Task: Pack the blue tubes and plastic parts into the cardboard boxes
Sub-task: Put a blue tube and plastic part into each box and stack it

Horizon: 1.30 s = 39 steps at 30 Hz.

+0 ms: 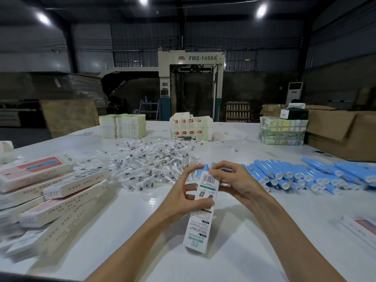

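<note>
Both hands hold a long white printed cardboard box (pixel 201 218) upright and tilted over the middle of the white table (pixel 126 224). My left hand (pixel 189 192) grips its left side, thumb across the front. Fingers of my right hand (pixel 234 180) pinch the box's top end by the barcode. Blue tubes (pixel 305 176) with white caps lie in a heap to the right, some just behind the box. A pile of clear-wrapped plastic parts (pixel 150 161) spreads out beyond my left hand.
Closed printed boxes (pixel 50 196) are stacked at the left. Stacks of flat box blanks (pixel 123 126) (pixel 191 126) and a wrapped bundle (pixel 282 130) stand at the far edge. A big brown carton (pixel 341 131) sits at the right. One more box (pixel 362 228) lies near right.
</note>
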{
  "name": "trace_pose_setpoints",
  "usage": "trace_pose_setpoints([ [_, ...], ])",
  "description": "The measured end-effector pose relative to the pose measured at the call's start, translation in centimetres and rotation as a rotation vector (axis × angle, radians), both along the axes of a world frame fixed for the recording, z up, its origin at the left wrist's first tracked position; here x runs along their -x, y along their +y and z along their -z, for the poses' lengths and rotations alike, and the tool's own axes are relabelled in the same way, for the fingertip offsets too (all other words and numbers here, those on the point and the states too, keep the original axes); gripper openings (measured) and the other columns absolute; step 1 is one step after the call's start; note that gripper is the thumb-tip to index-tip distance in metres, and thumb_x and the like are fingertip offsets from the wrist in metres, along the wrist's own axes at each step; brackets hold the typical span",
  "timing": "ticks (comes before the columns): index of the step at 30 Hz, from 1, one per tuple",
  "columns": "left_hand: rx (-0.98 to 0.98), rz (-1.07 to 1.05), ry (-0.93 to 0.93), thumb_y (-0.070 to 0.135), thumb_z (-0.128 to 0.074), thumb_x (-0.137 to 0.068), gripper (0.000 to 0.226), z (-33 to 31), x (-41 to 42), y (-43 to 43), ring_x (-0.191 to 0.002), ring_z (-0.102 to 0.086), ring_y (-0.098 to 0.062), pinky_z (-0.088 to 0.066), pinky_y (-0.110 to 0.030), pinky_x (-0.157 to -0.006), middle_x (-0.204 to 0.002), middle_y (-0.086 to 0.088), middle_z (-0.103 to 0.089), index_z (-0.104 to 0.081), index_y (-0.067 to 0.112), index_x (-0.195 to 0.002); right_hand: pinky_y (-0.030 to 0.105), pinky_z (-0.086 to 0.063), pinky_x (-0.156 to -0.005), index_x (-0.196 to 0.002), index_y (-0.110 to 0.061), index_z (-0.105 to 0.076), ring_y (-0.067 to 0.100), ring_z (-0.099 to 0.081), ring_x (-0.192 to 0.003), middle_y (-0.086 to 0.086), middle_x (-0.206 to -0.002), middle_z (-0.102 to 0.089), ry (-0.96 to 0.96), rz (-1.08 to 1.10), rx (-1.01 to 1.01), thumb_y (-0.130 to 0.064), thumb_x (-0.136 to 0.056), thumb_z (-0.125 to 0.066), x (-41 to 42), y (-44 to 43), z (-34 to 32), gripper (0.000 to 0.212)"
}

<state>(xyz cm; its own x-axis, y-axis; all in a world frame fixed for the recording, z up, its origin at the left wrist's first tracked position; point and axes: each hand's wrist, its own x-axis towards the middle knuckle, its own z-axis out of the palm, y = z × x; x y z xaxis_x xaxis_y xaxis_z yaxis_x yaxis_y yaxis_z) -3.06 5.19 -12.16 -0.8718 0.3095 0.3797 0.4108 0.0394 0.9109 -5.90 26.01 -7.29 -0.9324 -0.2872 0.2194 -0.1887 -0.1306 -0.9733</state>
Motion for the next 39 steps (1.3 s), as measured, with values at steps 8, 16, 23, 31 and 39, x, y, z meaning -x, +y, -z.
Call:
trace_pose_setpoints([
  [8, -0.096, -0.077, 0.034, 0.018, -0.093, -0.085, 0.08, 0.2, 0.5, -0.2, -0.098, -0.079, -0.032, -0.064, -0.038, -0.077, -0.114, -0.014, -0.08, -0.048, 0.041, -0.147, 0.032, -0.061, -0.084, -0.118, -0.013, -0.076, 0.027, -0.075, -0.104, 0.014, -0.113, -0.076, 0.144, -0.005, 0.013, -0.019, -0.1, -0.07, -0.9, -1.5, 1.3, 0.019],
  [16, -0.166, -0.081, -0.044, 0.044, -0.062, -0.109, 0.036, 0.2, 0.6, -0.3, -0.079, -0.077, -0.032, -0.059, -0.034, -0.062, -0.103, -0.017, -0.079, -0.049, 0.038, -0.142, 0.033, -0.062, -0.09, -0.121, -0.018, -0.076, 0.022, -0.076, -0.103, 0.002, -0.111, -0.078, 0.276, 0.117, -0.062, -0.018, -0.099, -0.071, -1.1, -2.4, 1.9, 0.022],
  [23, -0.125, -0.117, 0.01, 0.039, -0.06, -0.11, 0.029, 0.3, 0.8, -0.9, -0.068, -0.074, -0.034, -0.057, -0.032, -0.054, -0.095, -0.017, -0.08, -0.054, 0.035, -0.138, 0.031, -0.062, -0.076, -0.118, -0.025, -0.073, 0.024, -0.078, -0.097, 0.0, -0.109, -0.076, 0.323, 0.126, -0.056, -0.017, -0.096, -0.076, -1.4, -2.4, 2.1, 0.024],
  [31, -0.105, -0.122, 0.012, 0.039, -0.061, -0.109, 0.03, 0.3, 0.8, -1.0, -0.068, -0.076, -0.028, -0.058, -0.031, -0.056, -0.095, -0.015, -0.081, -0.062, 0.036, -0.139, 0.033, -0.063, -0.075, -0.088, -0.021, -0.073, 0.025, -0.078, -0.089, 0.004, -0.102, -0.077, 0.384, 0.16, -0.046, -0.018, -0.091, -0.081, -1.2, -2.4, 2.6, 0.009],
  [39, -0.138, -0.155, -0.02, 0.03, -0.065, -0.108, 0.021, 0.2, 0.8, -0.8, -0.065, -0.077, -0.027, -0.06, -0.033, -0.057, -0.094, -0.017, -0.081, -0.072, 0.032, -0.128, 0.034, -0.063, -0.078, -0.101, -0.018, -0.072, 0.018, -0.076, -0.097, 0.0, -0.104, -0.076, 0.357, 0.147, -0.056, -0.014, -0.093, -0.078, -1.1, -2.3, 2.8, 0.01],
])
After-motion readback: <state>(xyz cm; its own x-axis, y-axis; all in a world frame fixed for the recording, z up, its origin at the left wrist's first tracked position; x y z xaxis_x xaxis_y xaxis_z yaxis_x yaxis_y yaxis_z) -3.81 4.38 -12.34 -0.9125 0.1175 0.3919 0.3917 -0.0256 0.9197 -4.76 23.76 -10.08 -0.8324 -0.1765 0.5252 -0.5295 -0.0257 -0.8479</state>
